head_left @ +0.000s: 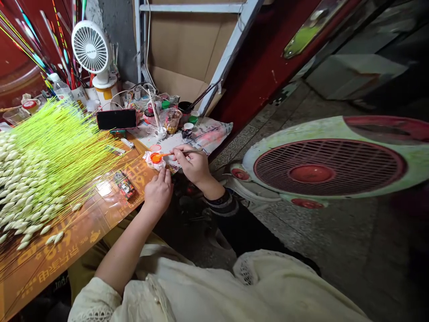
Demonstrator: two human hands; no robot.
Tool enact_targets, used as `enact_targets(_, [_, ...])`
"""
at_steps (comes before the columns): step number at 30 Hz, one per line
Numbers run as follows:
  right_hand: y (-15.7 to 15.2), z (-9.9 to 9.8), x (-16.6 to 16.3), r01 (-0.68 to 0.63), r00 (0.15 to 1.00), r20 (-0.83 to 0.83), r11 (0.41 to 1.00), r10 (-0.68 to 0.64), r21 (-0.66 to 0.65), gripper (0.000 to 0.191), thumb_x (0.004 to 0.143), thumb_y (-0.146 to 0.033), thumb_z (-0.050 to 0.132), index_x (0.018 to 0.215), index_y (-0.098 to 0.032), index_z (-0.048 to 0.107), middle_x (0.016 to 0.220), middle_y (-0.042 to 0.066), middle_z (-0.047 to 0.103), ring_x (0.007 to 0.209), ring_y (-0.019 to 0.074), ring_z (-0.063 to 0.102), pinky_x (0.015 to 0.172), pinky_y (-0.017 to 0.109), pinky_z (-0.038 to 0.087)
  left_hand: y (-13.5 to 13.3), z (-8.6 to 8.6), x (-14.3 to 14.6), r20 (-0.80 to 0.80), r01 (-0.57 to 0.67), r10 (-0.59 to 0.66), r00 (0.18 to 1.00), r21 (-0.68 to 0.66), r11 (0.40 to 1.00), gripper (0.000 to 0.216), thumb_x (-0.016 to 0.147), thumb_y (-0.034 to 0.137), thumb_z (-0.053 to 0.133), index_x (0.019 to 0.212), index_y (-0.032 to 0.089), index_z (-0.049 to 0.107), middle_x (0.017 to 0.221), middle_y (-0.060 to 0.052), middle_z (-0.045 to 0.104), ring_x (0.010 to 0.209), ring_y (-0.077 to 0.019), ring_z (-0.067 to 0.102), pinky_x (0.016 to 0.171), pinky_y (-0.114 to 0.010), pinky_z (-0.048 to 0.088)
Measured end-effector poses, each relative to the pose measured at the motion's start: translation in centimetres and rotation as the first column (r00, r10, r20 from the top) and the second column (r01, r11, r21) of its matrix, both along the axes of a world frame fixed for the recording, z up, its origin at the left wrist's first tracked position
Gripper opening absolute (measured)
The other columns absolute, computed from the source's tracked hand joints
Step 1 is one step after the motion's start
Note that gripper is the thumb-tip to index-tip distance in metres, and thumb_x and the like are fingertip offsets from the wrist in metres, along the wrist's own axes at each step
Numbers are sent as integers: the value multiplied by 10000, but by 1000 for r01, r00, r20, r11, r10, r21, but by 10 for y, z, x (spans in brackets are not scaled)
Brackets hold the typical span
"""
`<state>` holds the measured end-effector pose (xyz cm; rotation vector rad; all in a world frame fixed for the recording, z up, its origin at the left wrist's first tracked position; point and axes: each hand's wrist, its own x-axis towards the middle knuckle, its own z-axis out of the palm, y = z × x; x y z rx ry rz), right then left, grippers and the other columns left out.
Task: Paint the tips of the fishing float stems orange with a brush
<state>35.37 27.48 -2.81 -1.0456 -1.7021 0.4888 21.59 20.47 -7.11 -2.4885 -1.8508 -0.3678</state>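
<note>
My right hand (193, 165) is closed around a thin paintbrush (191, 151), whose tip reaches into a small cup of orange paint (156, 157). White crumpled tissue (160, 165) surrounds the cup at the table edge. Just below it, my left hand (158, 191) rests at the edge with fingers stretched toward the tissue; whether they touch it I cannot tell. Left of that hand lies a paint-spattered small box (124, 184). A large bunch of thin yellow-green stems (70, 138) with pale bulb-shaped floats (27, 188) covers the table's left side.
A phone (116, 119) leans upright behind the stems, near a white fan (90, 47). Paint pots (172, 120) and brushes crowd the back. A ladder (228, 53) leans behind them. A larger floor fan (315, 172) stands at right.
</note>
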Motion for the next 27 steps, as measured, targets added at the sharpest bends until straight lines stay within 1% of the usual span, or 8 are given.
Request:
enact_targets(4, [4,3,-1,-18,997,70,1000,17,14,350,993,-484,499,835,-228,678,753,39,733,705,188,693,697,302,512,-7,-15,-11,90,121,-131,987,107,987,415,996,260,502,1383,130,580,1450,-171,587,1032,-260,691,868,-386,586])
enact_targets(8, [10,6,-3,-39,987,155,998,32,42,348,984,-478,497,819,-231,678,775,44,740,698,190,677,673,304,491,-38,-31,-31,186,248,-299,936,256,934,376,1023,200,412,1349,201,600,1421,-129,615,1062,-211,695,921,-383,577])
enact_targets(10, [13,7,-6,-55,982,182,997,46,46,352,982,-472,492,805,-230,677,760,44,731,679,188,660,663,305,478,-60,-49,-41,234,317,-386,892,283,905,382,1019,171,401,1340,212,604,1376,-124,643,1091,-196,693,926,-366,585])
enact_targets(12, [16,7,-10,-85,979,188,996,76,37,352,981,-470,494,796,-230,674,725,41,714,672,192,650,669,310,473,-81,-74,-51,266,368,-428,864,247,897,375,1008,158,423,1322,218,618,1323,-118,672,1091,-191,700,922,-354,598])
enact_targets(16, [20,4,-15,-89,976,203,994,75,61,336,976,-458,501,795,-228,667,717,41,698,684,198,644,691,314,468,-109,-132,-69,295,347,-322,900,-36,937,384,959,112,477,1255,257,673,1342,-63,673,1090,-191,712,939,-338,611])
enact_targets(19, [22,2,-16,-47,975,219,995,25,94,332,978,-424,487,779,-220,656,716,45,689,675,194,633,689,316,460,-113,-161,-79,311,295,-234,921,-168,940,412,903,62,517,1226,247,692,1352,-55,668,1048,-195,730,927,-341,624])
enact_targets(24, [23,2,-19,-99,975,204,994,90,36,343,980,-463,494,789,-233,661,678,26,680,673,196,641,679,313,470,-107,-174,-85,413,216,-101,905,-241,946,473,872,14,492,1259,226,665,1373,-73,643,1088,-187,720,972,-358,610])
enact_targets(27, [23,3,-20,-61,980,191,997,50,55,363,976,-491,494,772,-237,654,691,35,687,689,205,652,695,323,477,-105,-176,-85,443,187,-61,895,-247,951,463,861,3,484,1231,212,666,1354,-74,646,1116,-178,706,987,-345,600])
